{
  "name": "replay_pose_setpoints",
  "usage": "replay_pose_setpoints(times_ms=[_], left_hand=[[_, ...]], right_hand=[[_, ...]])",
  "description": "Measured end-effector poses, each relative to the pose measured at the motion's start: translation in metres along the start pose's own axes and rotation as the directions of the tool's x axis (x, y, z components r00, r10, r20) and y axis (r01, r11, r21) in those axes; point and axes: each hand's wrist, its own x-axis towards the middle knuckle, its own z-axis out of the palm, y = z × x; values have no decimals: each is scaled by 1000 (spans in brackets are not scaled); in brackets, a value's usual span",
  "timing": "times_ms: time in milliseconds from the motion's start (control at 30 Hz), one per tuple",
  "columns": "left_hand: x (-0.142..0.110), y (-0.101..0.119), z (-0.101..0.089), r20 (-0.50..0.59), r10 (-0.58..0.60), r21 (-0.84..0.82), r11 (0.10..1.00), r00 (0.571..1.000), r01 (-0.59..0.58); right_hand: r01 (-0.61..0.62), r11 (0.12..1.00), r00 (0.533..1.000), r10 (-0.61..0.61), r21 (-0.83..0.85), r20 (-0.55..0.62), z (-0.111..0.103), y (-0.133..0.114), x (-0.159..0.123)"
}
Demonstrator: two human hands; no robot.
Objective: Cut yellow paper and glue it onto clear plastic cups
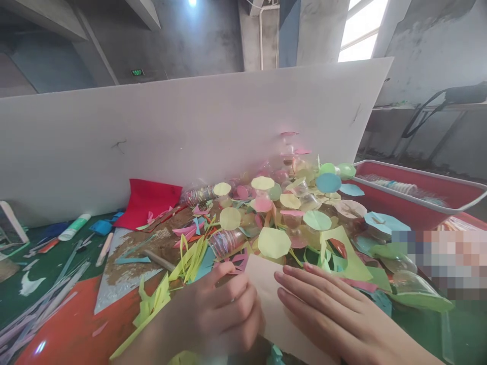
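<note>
The left hand [213, 314] and right hand [335, 309] sit at the near edge of the counter [422, 324], on either side of a sheet of tan paper [272, 309]. The left fingers [232, 299] curl closely against the sheet's left edge, though I can't tell whether they grip it. The right fingers [304, 289] lie flat and nearly straight across its right side, holding nothing else. Yellow paper strips [152, 304] lie left of the hands, over a red-orange sheet [76, 324] and a grey board smeared with brown residue [129, 268]. Ahead rises a heap of pastel paper circles [274, 242] mixed with clear plastic bottle pieces [226, 242]. Beyond it, a red paper sheet [146, 203] leans against a tall white board [190, 137], and a red tray [414, 190] sits to the right, with a concrete wall [198, 35] behind
</note>
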Motion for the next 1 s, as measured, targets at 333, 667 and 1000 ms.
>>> replay_pose_setpoints(times_ms=[333,667,1000], left_hand=[[5,-11,-12,-14,-67,49,996,998,68],[5,-13,-18,-13,-69,73,995,998,69],[5,-16,-18,-14,-44,123,991,999,45]], right_hand=[[103,973,995,-101,-204,23,18,-6,13],[124,951,992,-120,-284,31,19,-9,13],[-21,969,998,4,-245,-70,22,-13,7]])
